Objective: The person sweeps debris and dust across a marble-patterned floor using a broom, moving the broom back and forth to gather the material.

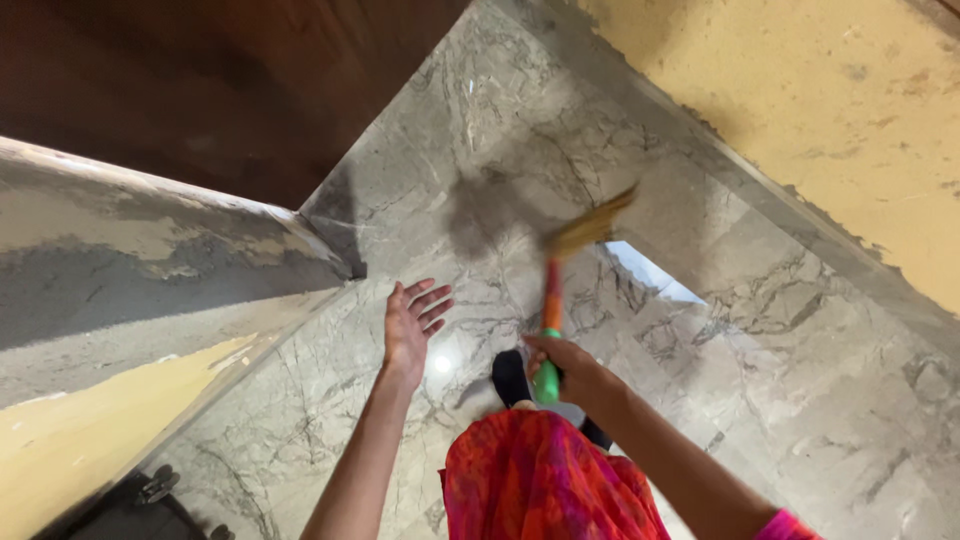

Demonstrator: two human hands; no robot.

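Nearest, a red-pink skirt point(545, 480) hangs over a dark shoe point(510, 375). The right hand point(565, 362) wraps its fingers around a broom point(560, 290) by the green end of its orange handle. The left hand point(412, 322) is empty, fingers spread above the marble floor point(780, 350). Beyond, the blurred bristles sweep near the yellow wall point(830, 110).

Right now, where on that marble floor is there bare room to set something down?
The marble floor lies bare to the right, between the broom and the yellow wall, and again ahead toward the dark wooden door. It is crowded near the feet: the right hand grips the broom handle, and the open left hand hovers beside the grey ledge.
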